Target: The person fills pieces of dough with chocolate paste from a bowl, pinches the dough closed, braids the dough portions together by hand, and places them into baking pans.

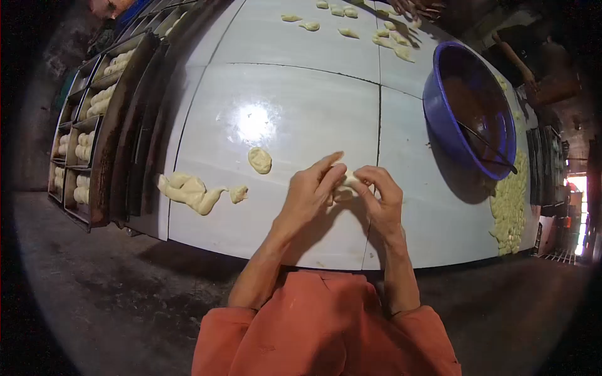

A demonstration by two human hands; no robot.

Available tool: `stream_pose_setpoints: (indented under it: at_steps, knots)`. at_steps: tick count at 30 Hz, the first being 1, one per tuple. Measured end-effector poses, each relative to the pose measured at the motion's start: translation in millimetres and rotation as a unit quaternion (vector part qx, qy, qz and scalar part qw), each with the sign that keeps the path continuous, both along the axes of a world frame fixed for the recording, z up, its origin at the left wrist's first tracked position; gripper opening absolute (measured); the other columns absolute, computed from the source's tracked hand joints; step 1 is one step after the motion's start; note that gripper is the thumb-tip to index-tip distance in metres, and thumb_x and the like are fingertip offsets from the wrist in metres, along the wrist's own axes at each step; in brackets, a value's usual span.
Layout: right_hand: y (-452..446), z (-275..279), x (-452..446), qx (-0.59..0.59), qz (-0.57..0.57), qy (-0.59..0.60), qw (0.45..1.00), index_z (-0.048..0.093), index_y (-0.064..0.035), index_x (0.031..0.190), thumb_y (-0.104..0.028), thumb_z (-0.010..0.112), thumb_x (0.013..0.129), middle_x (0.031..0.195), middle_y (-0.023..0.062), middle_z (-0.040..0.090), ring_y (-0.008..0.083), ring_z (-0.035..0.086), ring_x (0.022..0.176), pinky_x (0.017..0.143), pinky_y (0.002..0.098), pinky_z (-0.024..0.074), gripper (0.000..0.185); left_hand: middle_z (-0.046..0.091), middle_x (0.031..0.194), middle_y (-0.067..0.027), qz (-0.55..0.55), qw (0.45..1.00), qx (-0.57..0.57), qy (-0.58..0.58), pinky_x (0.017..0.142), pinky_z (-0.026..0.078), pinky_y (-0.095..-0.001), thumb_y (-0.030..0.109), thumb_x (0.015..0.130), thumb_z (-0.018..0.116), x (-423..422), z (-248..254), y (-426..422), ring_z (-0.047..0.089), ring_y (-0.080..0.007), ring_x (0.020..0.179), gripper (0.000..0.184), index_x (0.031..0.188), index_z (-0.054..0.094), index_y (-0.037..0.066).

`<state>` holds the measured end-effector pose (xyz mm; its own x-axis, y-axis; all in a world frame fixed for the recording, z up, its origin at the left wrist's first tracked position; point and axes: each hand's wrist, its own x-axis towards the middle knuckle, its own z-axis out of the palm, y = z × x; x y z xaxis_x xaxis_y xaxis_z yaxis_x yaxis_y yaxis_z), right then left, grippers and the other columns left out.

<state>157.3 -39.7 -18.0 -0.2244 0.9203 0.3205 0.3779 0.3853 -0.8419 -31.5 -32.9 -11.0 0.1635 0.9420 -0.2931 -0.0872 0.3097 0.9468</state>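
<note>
Above the near part of the white tabletop, a small piece of pale dough (348, 180) is pinched between my two hands. My left hand (313, 187) grips it with thumb and fingers, the index finger stretched out past it. From the other side my right hand (382, 195) holds the dough with curled fingers, which hide part of it. A flattened round of dough (259, 160) lies to the left of my hands. Farther left is a long twisted strip of dough (191, 193), with a small dough scrap (238, 193) at its right end.
A large purple basin (435, 106) with a dark stick in it stands at the right. Beyond it a dough sheet (509, 207) covers the table's right edge. Metal trays of dough pieces (100, 100) are stacked at the left. Another person's hands (419, 9) work among dough pieces at the far side.
</note>
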Motion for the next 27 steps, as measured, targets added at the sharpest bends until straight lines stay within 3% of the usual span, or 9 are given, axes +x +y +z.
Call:
stream_pose_setpoints:
  at_steps: [3, 6, 11, 16, 18, 20, 23, 25, 27]
  knots:
    - [9, -5, 7, -0.196, -0.024, 0.020, 0.980, 0.068, -0.0005, 0.110, -0.011, 0.061, 0.096, 0.107, 0.0143, 0.068, 0.0261, 0.067, 0.091, 0.080, 0.0376, 0.0546, 0.019, 0.062, 0.129, -0.0167, -0.036, 0.925, 0.218, 0.308, 0.084, 0.056, -0.0409, 0.035, 0.083, 0.079, -18, -2, -10, 0.068, -0.0323, 0.106, 0.071, 0.143, 0.051, 0.009]
    - [12, -21, 6, -0.181, 0.028, -0.090, 0.979, 0.067, -0.0010, 0.111, -0.013, 0.060, 0.096, 0.106, 0.0138, 0.069, 0.0280, 0.066, 0.093, 0.084, 0.0383, 0.0526, 0.020, 0.060, 0.130, -0.0164, -0.130, 0.890, 0.223, 0.376, 0.091, 0.054, -0.0420, 0.031, 0.076, 0.082, -26, -14, -11, 0.064, -0.0346, 0.113, 0.073, 0.139, 0.054, 0.008]
    - [8, 4, -5, -0.129, 0.050, -0.253, 0.958, 0.066, -0.0012, 0.114, -0.013, 0.054, 0.098, 0.117, 0.0143, 0.066, 0.0293, 0.063, 0.107, 0.090, 0.0409, 0.0513, 0.024, 0.060, 0.123, -0.0152, -0.173, 0.889, 0.194, 0.377, 0.090, 0.053, -0.0427, 0.017, 0.081, 0.075, -14, -27, -8, 0.064, -0.0348, 0.105, 0.057, 0.133, 0.055, 0.005]
    - [8, 12, -41, 0.100, 0.039, -0.317, 0.942, 0.064, 0.0014, 0.118, -0.011, 0.058, 0.096, 0.119, 0.0215, 0.063, 0.0343, 0.062, 0.109, 0.091, 0.0428, 0.0509, 0.026, 0.055, 0.133, -0.0162, -0.094, 0.914, 0.246, 0.310, 0.083, 0.055, -0.0438, 0.022, 0.073, 0.083, -35, -19, -33, 0.064, -0.0359, 0.104, 0.079, 0.142, 0.045, 0.008]
    - [5, 19, -66, -0.111, -0.040, -0.131, 0.984, 0.063, 0.0025, 0.115, -0.011, 0.063, 0.092, 0.117, 0.0217, 0.064, 0.0352, 0.063, 0.106, 0.091, 0.0429, 0.0504, 0.027, 0.059, 0.129, -0.0157, -0.054, 0.906, 0.247, 0.340, 0.083, 0.055, -0.0426, 0.022, 0.077, 0.081, -56, -16, -46, 0.066, -0.0356, 0.101, 0.068, 0.136, 0.052, 0.007]
    - [8, 5, -87, -0.103, 0.003, -0.118, 0.988, 0.064, 0.0024, 0.112, -0.013, 0.067, 0.090, 0.113, 0.0196, 0.066, 0.0361, 0.064, 0.099, 0.088, 0.0443, 0.0500, 0.028, 0.066, 0.117, -0.0139, 0.079, 0.918, 0.221, 0.320, 0.080, 0.055, -0.0406, 0.018, 0.083, 0.077, -86, -21, -62, 0.068, -0.0349, 0.094, 0.051, 0.128, 0.059, 0.005]
    - [2, 0, -156, 0.005, 0.144, -0.148, 0.978, 0.065, 0.0000, 0.109, -0.019, 0.072, 0.086, 0.102, 0.0144, 0.067, 0.0337, 0.063, 0.089, 0.079, 0.0444, 0.0477, 0.031, 0.072, 0.103, -0.0128, 0.282, 0.840, 0.189, 0.423, 0.082, 0.055, -0.0376, 0.009, 0.090, 0.067, -145, -19, -82, 0.069, -0.0309, 0.094, 0.018, 0.107, 0.071, 0.004]
    - [-9, -9, -202, 0.079, 0.184, -0.180, 0.963, 0.063, -0.0021, 0.113, -0.030, 0.075, 0.083, 0.095, 0.0118, 0.063, 0.0303, 0.061, 0.084, 0.074, 0.0422, 0.0446, 0.042, 0.070, 0.112, -0.0140, 0.292, 0.778, 0.212, 0.514, 0.088, 0.052, -0.0405, 0.007, 0.090, 0.067, -189, -21, -91, 0.066, -0.0313, 0.101, 0.019, 0.108, 0.071, 0.004]
    - [-20, -13, -243, 0.126, 0.190, -0.208, 0.951, 0.060, -0.0035, 0.117, -0.040, 0.078, 0.079, 0.090, 0.0106, 0.058, 0.0276, 0.057, 0.080, 0.071, 0.0400, 0.0421, 0.055, 0.067, 0.119, -0.0139, 0.280, 0.784, 0.187, 0.521, 0.096, 0.046, -0.0428, 0.008, 0.090, 0.065, -216, -23, -98, 0.061, -0.0330, 0.112, 0.022, 0.111, 0.070, 0.005]
